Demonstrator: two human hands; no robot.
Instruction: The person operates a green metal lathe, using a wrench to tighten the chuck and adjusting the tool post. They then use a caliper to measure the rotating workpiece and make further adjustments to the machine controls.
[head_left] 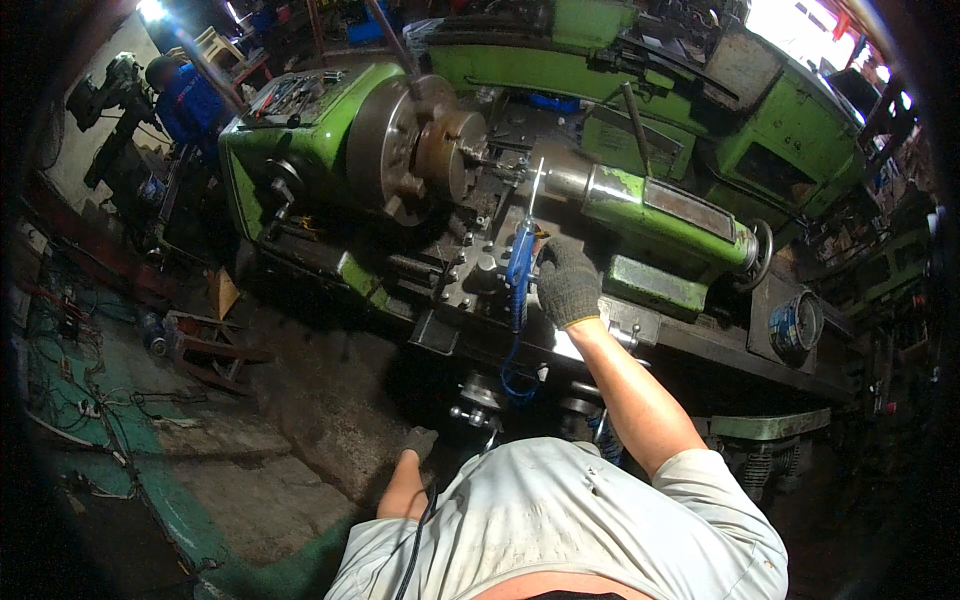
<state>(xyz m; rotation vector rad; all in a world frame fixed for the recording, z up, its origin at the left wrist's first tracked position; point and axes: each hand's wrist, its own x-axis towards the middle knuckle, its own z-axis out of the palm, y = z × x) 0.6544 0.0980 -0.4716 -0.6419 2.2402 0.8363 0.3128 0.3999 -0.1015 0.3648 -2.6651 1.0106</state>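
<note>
My right hand [568,284], in a dark grey knit glove, is closed round a blue air blow gun [520,262]. The gun's thin, pale nozzle points up and away, in front of the lathe's tailstock [640,205]. A blue coiled hose [518,312] hangs below the gun and loops down over the carriage. Left of the nozzle, a round brownish workpiece [447,155] sits against the large chuck [385,150]. My left hand [421,441], also gloved, hangs low beside my body, left of a handwheel [480,393]. Its fingers are too small and dark to make out.
The green headstock [330,130] carries loose tools on top. A second green machine [780,150] stands behind. At the right lies a round tin [796,322]. Cables and a metal frame [215,352] lie on the left floor. A person in blue [190,100] is far left.
</note>
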